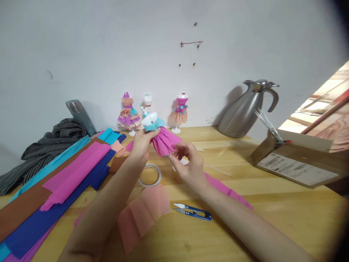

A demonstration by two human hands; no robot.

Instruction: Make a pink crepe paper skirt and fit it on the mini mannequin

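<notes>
My left hand [141, 145] grips a small white mannequin [149, 118] at the waist, tilted, dressed in a teal paper band and a magenta crepe-paper skirt [165, 141]. My right hand [188, 163] is just below the skirt, thumb and fingers pinched at its lower hem. Under my hands a roll of clear tape [149, 175] lies on the wooden table [272, 211]. Blue thread snips [193, 211] lie near my right forearm. A folded salmon paper piece [143, 214] lies between my forearms.
Long crepe-paper strips [62, 182] in magenta, blue, brown and teal lie at left beside striped cloth [46, 149] and a grey flask [80, 116]. Three small mannequins [147, 100] stand at the wall, two of them dressed. A steel jug [245, 109] and cardboard box [297, 160] are at right.
</notes>
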